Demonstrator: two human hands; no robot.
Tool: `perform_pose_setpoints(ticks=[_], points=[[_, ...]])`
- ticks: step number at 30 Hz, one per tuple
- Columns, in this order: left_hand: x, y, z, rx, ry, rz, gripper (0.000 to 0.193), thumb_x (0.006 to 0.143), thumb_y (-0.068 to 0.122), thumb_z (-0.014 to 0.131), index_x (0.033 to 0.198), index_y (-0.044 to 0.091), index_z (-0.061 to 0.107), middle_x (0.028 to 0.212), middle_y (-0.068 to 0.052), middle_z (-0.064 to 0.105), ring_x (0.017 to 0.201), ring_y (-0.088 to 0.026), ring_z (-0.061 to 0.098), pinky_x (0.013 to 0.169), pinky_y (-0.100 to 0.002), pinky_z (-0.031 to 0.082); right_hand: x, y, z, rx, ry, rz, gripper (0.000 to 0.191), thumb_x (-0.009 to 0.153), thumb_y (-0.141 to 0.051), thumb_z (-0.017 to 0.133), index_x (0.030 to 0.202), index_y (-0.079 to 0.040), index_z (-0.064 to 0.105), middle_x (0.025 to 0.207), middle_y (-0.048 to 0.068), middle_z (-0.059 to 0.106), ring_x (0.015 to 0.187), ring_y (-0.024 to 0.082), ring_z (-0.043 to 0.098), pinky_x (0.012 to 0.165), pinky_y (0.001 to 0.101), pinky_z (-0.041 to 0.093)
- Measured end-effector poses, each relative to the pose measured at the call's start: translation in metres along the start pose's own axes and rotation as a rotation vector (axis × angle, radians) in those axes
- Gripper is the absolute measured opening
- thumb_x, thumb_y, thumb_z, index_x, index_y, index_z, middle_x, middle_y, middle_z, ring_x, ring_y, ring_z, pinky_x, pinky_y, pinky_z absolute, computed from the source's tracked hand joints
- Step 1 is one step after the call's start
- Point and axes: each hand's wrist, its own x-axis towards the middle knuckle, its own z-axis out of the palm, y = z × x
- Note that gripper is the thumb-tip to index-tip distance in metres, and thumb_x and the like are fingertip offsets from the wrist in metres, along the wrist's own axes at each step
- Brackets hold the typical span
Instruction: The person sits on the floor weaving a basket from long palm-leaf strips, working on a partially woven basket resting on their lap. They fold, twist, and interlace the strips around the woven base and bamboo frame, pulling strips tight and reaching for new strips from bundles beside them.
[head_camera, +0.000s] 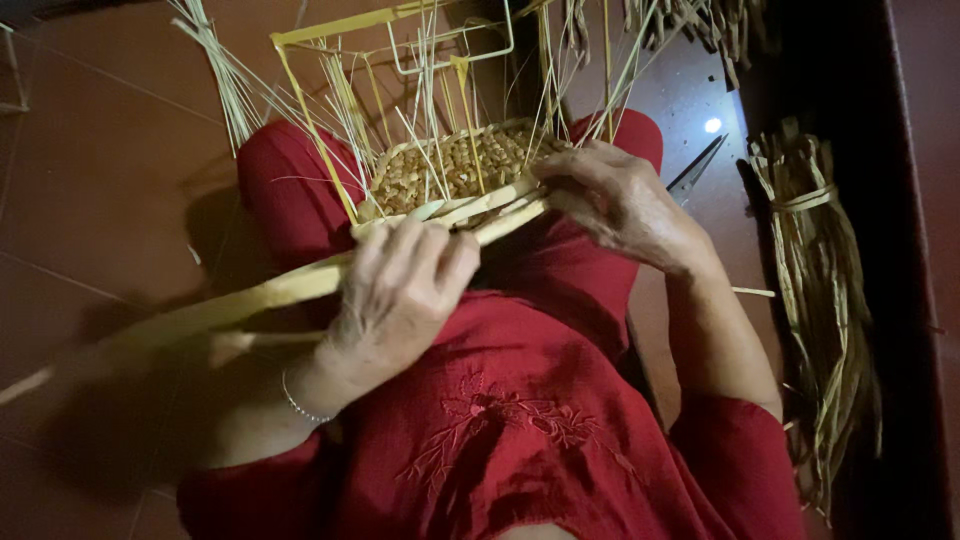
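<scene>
Half-woven basket (455, 170) sits on the lap, over red cloth (520, 400), with stakes (350, 110) fanning up around a wire frame (450, 40). Left hand (395, 295): grip clenched on a flat pale strip (250, 300) at the near rim. Right hand (620, 200): fingers pinch the rim on the far side. Risk: a hard tug on the strip likely kinks it or bends the thin stakes. Scissors (695, 170) lie open on the floor (100, 180), near the knee. No packages, labels or signs visible; only a tied fibre bundle (820, 290) to the right.
</scene>
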Motion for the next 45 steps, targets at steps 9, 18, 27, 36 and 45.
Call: perform_pose_setpoints(ticks=[9, 18, 27, 36, 45], points=[[0.030, -0.004, 0.046, -0.202, 0.340, 0.116, 0.011, 0.097, 0.012, 0.073, 0.097, 0.001, 0.071, 0.097, -0.009, 0.065, 0.089, -0.021, 0.060, 0.076, -0.034, 0.052, -0.002, -0.001, 0.010, 0.032, 0.096, 0.083, 0.019, 0.096, 0.002, 0.072, 0.112, -0.001, 0.063, 0.094, 0.014, 0.066, 0.086, 0.027, 0.067, 0.073, 0.0401, 0.054], [0.111, -0.018, 0.135, -0.558, -0.630, -0.347, 0.038, 0.105, 0.032, 0.062, 0.083, 0.001, 0.064, 0.062, -0.010, 0.059, 0.050, -0.022, 0.059, 0.044, -0.037, 0.052, 0.002, -0.006, 0.013, 0.059, 0.093, 0.132, 0.010, 0.098, 0.003, 0.068, 0.105, -0.003, 0.064, 0.092, 0.011, 0.065, 0.084, 0.026, 0.069, 0.071, 0.0371, 0.057], [0.043, -0.024, 0.095, -1.283, 0.059, -0.459, 0.009, 0.105, 0.007, 0.060, 0.104, 0.001, 0.065, 0.090, -0.009, 0.075, 0.078, -0.015, 0.077, 0.067, -0.026, 0.066, 0.008, 0.001, 0.019, -0.051, 0.158, 0.074, 0.013, 0.096, 0.000, 0.073, 0.106, 0.000, 0.066, 0.092, 0.014, 0.066, 0.085, 0.031, 0.067, 0.072, 0.0409, 0.054], [0.009, 0.003, 0.099, -0.923, 0.294, -0.077, 0.018, 0.099, -0.004, 0.075, 0.107, 0.009, 0.065, 0.100, -0.004, 0.072, 0.095, -0.016, 0.072, 0.083, -0.027, 0.065, 0.022, -0.002, 0.032, -0.159, 0.139, 0.046, 0.009, 0.091, -0.001, 0.078, 0.098, -0.003, 0.071, 0.089, 0.011, 0.072, 0.079, 0.027, 0.071, 0.070, 0.0394, 0.057], [-0.008, -0.047, 0.057, -0.175, 0.153, -0.221, 0.026, 0.081, 0.023, 0.080, 0.097, 0.008, 0.068, 0.117, -0.015, 0.061, 0.112, -0.030, 0.053, 0.086, -0.046, 0.043, 0.015, 0.012, 0.037, -0.264, 0.103, 0.011, 0.010, 0.094, -0.011, 0.080, 0.090, -0.006, 0.073, 0.081, 0.007, 0.071, 0.072, 0.022, 0.065, 0.064, 0.0375, 0.056]])
